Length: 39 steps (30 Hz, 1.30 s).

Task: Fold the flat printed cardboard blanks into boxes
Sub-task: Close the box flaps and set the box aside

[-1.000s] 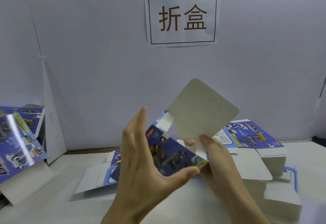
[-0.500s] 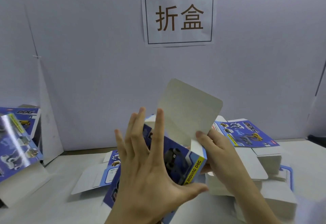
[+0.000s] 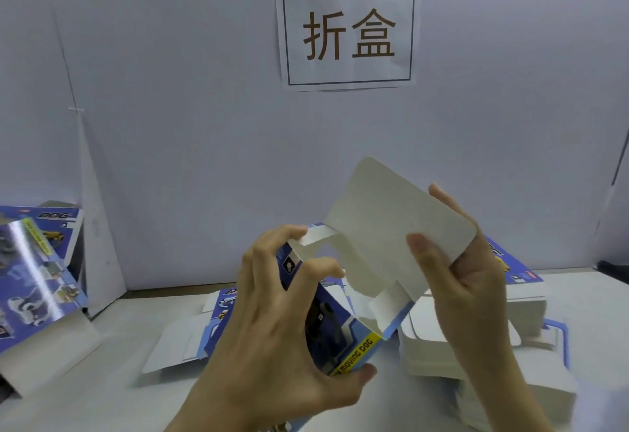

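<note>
The left hand (image 3: 282, 322) curls round the blue printed body of the half-formed box (image 3: 343, 326), held up above the surface (image 3: 102, 394), bracing it square so the end stays open. The right hand (image 3: 456, 275) pinches the big white lid flap (image 3: 391, 220), probably to fold it down. More flat blanks wait in a stack (image 3: 476, 346) to the right, apparently within reach.

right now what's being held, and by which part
One half-folded box: the left hand grips its printed body, and the right hand pinches the big lid flap.
</note>
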{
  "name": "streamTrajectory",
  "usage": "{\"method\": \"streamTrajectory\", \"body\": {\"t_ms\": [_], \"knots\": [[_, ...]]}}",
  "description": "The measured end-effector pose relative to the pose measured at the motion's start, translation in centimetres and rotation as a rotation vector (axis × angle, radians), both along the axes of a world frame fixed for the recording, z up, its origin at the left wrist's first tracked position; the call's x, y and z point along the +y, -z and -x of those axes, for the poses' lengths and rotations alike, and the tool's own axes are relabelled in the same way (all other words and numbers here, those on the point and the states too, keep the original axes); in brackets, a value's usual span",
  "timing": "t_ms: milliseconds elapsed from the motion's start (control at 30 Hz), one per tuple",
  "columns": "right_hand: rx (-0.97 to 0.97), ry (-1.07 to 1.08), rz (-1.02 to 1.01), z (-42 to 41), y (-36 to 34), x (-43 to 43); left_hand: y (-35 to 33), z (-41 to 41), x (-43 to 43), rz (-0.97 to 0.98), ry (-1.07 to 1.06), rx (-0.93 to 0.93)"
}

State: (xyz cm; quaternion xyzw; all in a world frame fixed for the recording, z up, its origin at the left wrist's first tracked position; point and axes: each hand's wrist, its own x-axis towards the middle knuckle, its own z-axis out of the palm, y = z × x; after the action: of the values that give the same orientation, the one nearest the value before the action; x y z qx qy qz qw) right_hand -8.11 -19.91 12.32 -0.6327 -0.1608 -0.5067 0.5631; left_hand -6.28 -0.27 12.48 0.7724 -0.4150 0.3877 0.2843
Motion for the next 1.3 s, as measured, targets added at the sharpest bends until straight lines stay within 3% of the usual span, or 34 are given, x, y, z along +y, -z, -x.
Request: {"method": "streamTrajectory", "body": {"t_ms": [133,300,433,733,900,1100,1300], "knots": [[0.001,0.008,0.041,0.7,-0.6,-0.2,0.0,-0.2,0.2,-0.026,-0.058,-0.066],[0.125,-0.238,0.38,0.5,-0.1,2.3,0.8,-0.9,-0.3,-0.039,-0.133,-0.063],[0.316,-0.505,0.202,0.8,-0.7,2.8,1.0,-1.4,0.0,-0.061,-0.175,-0.114],[0.592,-0.623,0.117,0.6,-0.8,1.4,1.9,-1.2,-1.7,-0.165,-0.159,-0.193],[0.588,-0.638,0.09,0.7,-0.9,1.1,1.8,-1.0,-1.9,-0.182,-0.171,-0.205],[0.545,-0.478,0.069,0.4,-0.6,0.8,1.7,-0.7,-2.1,-0.187,-0.134,-0.207],[0.608,-0.518,0.041,0.8,-1.0,0.6,1.5,-1.1,-1.3,-0.16,-0.123,-0.159]]}}
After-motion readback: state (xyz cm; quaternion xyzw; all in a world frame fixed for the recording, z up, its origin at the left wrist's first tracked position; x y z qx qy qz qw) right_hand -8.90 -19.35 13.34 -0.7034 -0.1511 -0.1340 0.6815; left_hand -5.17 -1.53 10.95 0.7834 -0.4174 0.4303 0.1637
